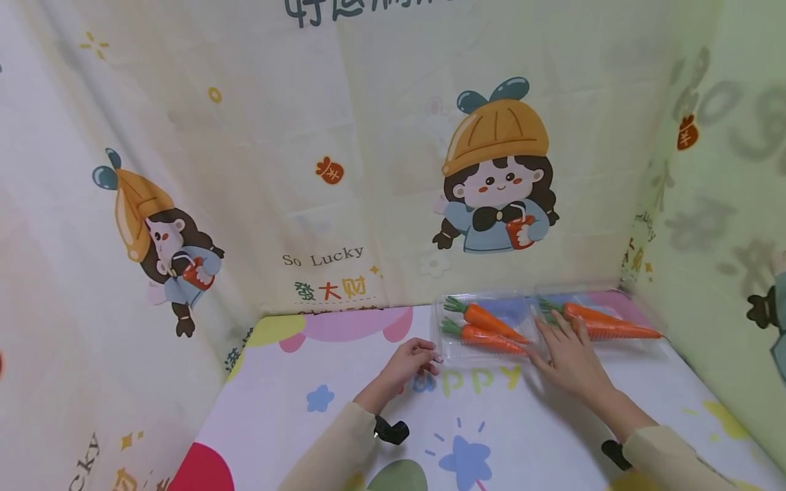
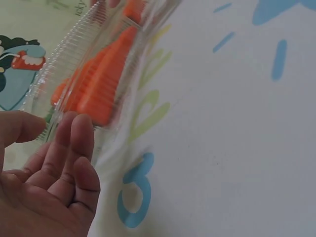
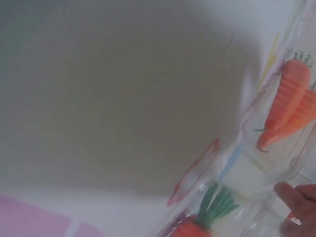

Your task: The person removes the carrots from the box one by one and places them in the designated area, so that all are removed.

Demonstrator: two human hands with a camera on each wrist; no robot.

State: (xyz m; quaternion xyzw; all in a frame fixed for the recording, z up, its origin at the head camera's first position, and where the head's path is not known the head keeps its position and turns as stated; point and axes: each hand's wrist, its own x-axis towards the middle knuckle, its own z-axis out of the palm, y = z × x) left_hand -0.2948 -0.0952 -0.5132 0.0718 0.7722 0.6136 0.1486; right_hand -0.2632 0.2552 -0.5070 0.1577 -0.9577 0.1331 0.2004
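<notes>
Two clear plastic boxes lie side by side at the back of the table. The left box (image 1: 485, 352) holds two orange carrots (image 1: 491, 320) with green tops. In the right box (image 1: 632, 296) are two more carrots (image 1: 598, 314). My left hand (image 1: 410, 365) is at the left box's near left corner, its fingers loosely bent and thumb apart; the left wrist view shows the fingertips (image 2: 81, 126) against the box edge. My right hand (image 1: 571, 354) lies with spread fingers where the boxes meet, thumb by the left box, fingers over the right one.
A printed cloth (image 1: 362, 136) hangs behind the table, with more printed cloth (image 1: 724, 204) along the right and left sides. The white tabletop (image 1: 276, 409) bears printed stars and letters. Black wrist straps (image 1: 391, 431) circle the sleeves' ends.
</notes>
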